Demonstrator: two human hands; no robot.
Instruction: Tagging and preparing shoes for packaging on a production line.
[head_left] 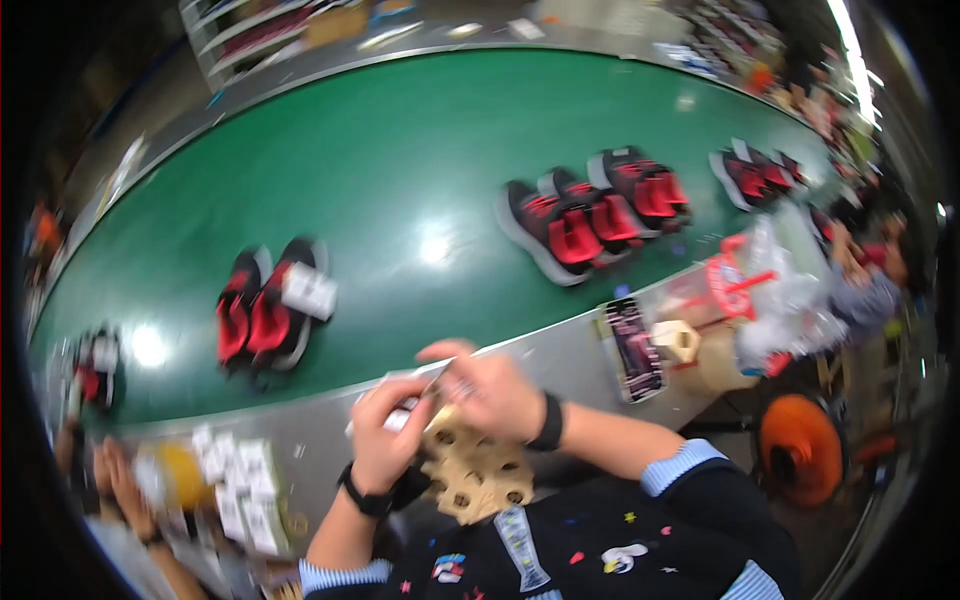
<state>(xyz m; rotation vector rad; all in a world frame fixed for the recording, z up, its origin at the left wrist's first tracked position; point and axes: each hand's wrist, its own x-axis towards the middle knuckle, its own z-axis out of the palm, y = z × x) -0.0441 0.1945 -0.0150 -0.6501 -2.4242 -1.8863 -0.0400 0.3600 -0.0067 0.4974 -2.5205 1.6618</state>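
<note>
My left hand (388, 432) is closed, fingers pinched, with a small pale piece (407, 404) showing at its fingertips. My right hand (495, 392) meets it at the fingertips, its fingers bent and smeared by motion. A thin dark edge shows between the two hands, too blurred to name. Just below them, against my dark apron, lies a cluster of tan hexagonal tags (478, 475) with dark round centres. Beyond my hands, a pair of black and red shoes (272, 305) stands on the green surface, a white tag on one.
Several more black and red shoes (590, 212) stand on the green conveyor belt (400, 150). On the metal edge lie a dark patterned phone-like slab (632, 350), a hexagonal tan stack (676, 341) and white label stacks (245, 485). Co-workers' hands (125, 485) are at left; an orange stool (800, 450) stands right.
</note>
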